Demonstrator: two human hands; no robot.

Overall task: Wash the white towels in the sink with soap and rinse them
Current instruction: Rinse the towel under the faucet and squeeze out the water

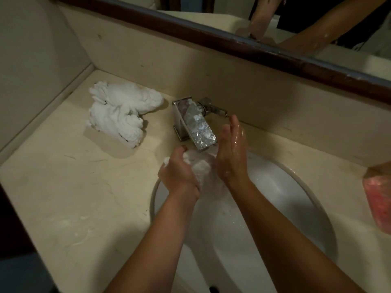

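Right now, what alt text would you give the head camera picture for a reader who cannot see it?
Over a white sink, the left hand grips a wet white towel under a chrome tap, while the open right hand presses against it. More white towels lie wrung on the beige counter.

white towels, cream counter, chrome faucet, pink soap, white sink

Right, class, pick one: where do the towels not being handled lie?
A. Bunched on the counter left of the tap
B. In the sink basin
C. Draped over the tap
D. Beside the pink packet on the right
A: the bunched white towels lie on the counter left of the tap, apart from the sink, where the hands work another towel.
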